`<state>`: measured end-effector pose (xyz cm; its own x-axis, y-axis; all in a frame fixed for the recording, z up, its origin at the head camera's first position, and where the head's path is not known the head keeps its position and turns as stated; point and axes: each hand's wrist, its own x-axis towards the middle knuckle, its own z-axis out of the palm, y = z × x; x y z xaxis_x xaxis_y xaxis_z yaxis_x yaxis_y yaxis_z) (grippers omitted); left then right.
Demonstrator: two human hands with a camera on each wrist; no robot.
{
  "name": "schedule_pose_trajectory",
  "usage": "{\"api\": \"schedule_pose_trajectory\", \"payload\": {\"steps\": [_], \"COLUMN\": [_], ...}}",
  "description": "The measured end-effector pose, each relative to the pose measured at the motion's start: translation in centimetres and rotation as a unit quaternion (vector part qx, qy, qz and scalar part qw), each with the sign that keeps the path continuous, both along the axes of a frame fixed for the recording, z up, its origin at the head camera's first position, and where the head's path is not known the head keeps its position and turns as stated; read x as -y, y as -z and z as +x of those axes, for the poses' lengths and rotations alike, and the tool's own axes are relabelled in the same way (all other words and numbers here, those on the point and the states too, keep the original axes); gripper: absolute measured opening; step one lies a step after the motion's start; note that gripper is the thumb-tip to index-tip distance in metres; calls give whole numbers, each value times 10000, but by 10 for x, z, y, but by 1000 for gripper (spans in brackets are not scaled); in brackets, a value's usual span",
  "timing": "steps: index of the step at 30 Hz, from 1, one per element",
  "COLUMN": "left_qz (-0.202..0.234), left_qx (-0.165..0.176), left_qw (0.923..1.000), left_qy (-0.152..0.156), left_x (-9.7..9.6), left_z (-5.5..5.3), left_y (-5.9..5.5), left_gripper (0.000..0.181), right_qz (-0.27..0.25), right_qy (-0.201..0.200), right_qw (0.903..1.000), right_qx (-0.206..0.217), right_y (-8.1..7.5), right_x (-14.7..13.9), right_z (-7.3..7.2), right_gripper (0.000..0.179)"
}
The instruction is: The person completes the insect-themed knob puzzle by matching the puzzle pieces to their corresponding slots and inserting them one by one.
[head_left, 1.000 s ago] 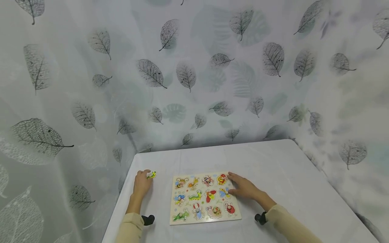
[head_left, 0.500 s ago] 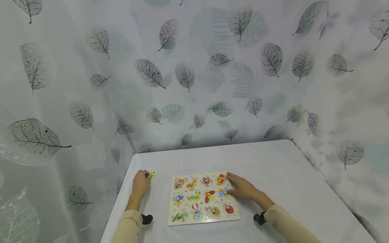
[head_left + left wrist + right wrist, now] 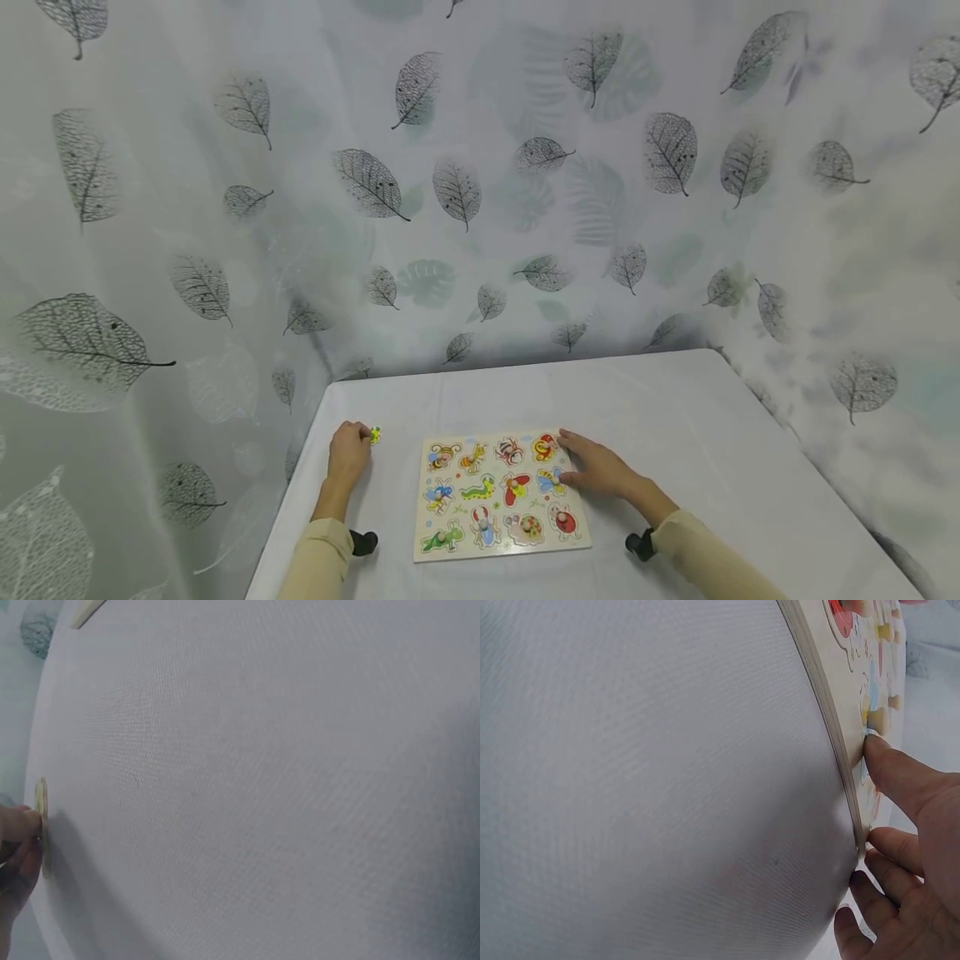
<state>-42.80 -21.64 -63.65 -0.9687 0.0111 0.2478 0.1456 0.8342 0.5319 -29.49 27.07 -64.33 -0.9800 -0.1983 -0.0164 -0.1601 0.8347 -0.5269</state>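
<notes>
At the table's left side, my left hand point(image 3: 350, 454) pinches a small yellow-green puzzle piece point(image 3: 376, 434) between thumb and fingertips. In the left wrist view the puzzle piece point(image 3: 43, 851) appears edge-on, close over the white cloth. Most of its picture is hidden behind the fingers. A wooden peg puzzle board point(image 3: 502, 553) with rows of colourful insects lies flat to the right of that hand. My right hand point(image 3: 600, 467) rests at the board's upper right edge, fingers spread. In the right wrist view its thumb point(image 3: 889, 769) touches the board's face, beside a wooden peg point(image 3: 879, 720).
A white cloth covers the table point(image 3: 645, 400). Behind and beside it hangs a curtain point(image 3: 495, 233) printed with grey leaves. Each wrist wears a black strap mount point(image 3: 364, 543).
My left hand has turned slightly, so less of the puzzle piece shows past the fingers. The right hand keeps its place on the board, and the head view has shifted a little.
</notes>
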Motion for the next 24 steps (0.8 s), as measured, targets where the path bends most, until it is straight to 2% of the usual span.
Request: {"api": "schedule_pose_trajectory", "payload": {"steps": [9, 14, 19, 24], "left_qz": [108, 207, 380, 482], "left_qx": [-33, -305, -535, -741], "left_qw": [9999, 9993, 9976, 9946], "left_qy": [-76, 3, 211, 548], "left_x": [1, -5, -19, -43], "left_z": [1, 4, 15, 33], "left_y": [-6, -14, -24, -34], "left_gripper": [6, 6, 3, 5], "right_qz": [-20, -89, -83, -96], "right_qy": [33, 21, 7, -14], "right_qw": [10000, 9999, 9999, 9999], "right_qx": [-37, -64, -72, -114], "right_y": [-1, 0, 3, 2], "right_x": [1, 2, 1, 1], "right_z": [1, 4, 4, 2], "right_gripper": [79, 79, 79, 79]}}
